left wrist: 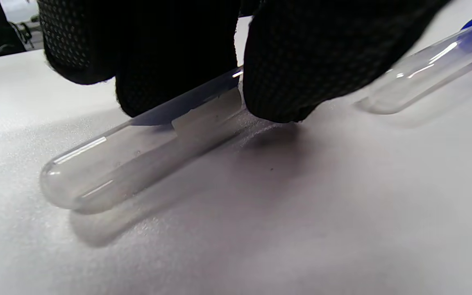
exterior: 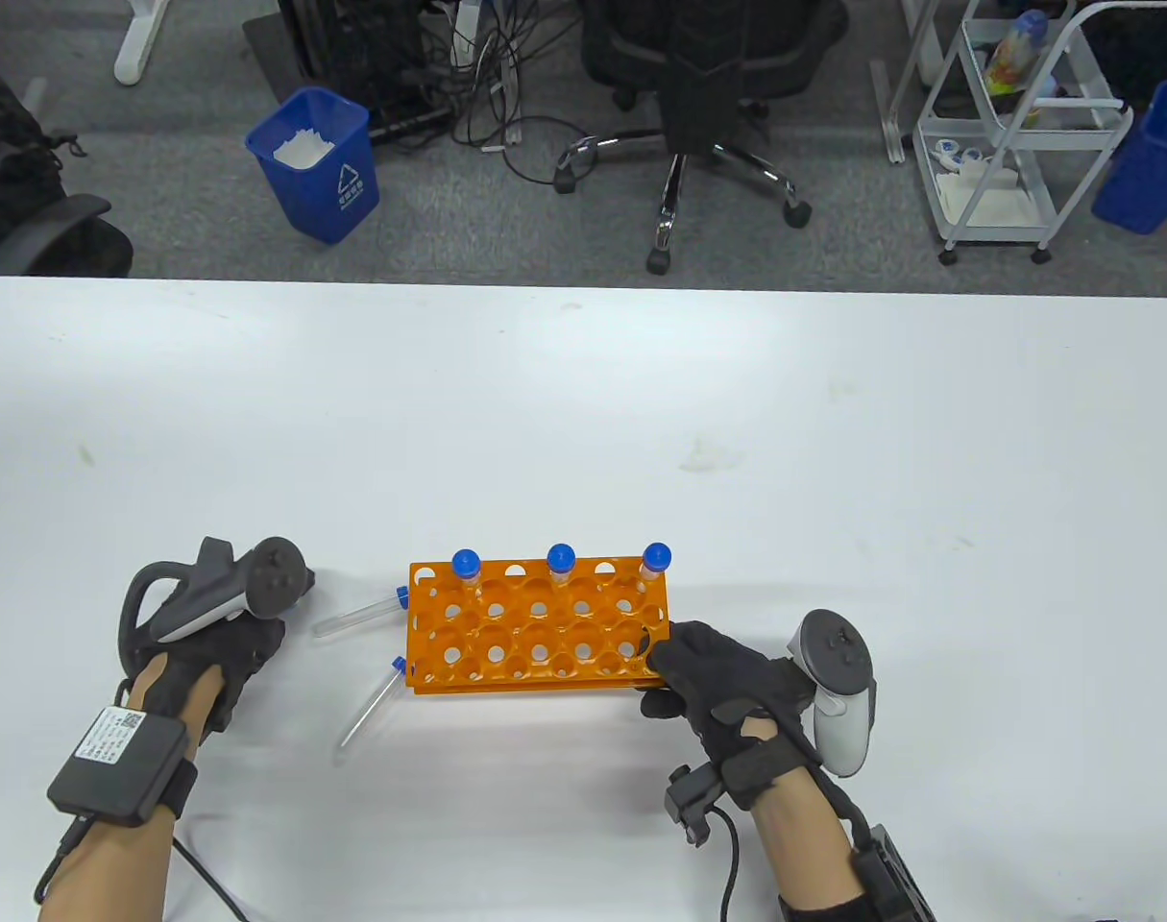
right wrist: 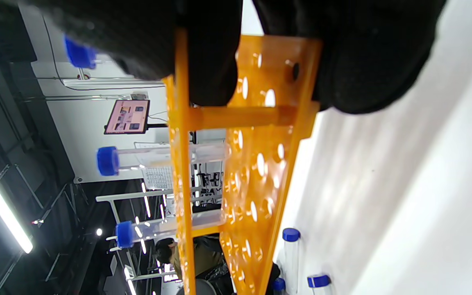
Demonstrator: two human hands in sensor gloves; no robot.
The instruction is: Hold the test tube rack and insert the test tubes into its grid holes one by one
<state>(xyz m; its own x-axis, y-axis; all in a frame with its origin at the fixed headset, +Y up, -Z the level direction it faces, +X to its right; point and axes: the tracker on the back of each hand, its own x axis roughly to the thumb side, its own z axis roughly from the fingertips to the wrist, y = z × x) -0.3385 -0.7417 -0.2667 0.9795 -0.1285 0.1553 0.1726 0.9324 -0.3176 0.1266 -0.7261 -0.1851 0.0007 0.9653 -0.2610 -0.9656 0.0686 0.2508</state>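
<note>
The orange test tube rack (exterior: 535, 629) stands on the white table (exterior: 583, 413) with three blue-capped test tubes (exterior: 561, 561) upright in its back row. My right hand (exterior: 665, 663) grips the rack's right end; in the right wrist view (right wrist: 277, 61) its fingers clamp the rack (right wrist: 260, 164) from both sides. My left hand (exterior: 256, 643) is down on the table left of the rack. In the left wrist view its fingertips (left wrist: 285, 82) pinch a clear test tube (left wrist: 137, 151) that lies flat on the table. That tube is hidden under the hand in the table view.
Two more capped tubes lie on the table left of the rack, one (exterior: 357, 615) near my left hand and one (exterior: 372, 706) nearer the front. The first also shows in the left wrist view (left wrist: 424, 69). Chairs, bins and a cart stand beyond the table's far edge.
</note>
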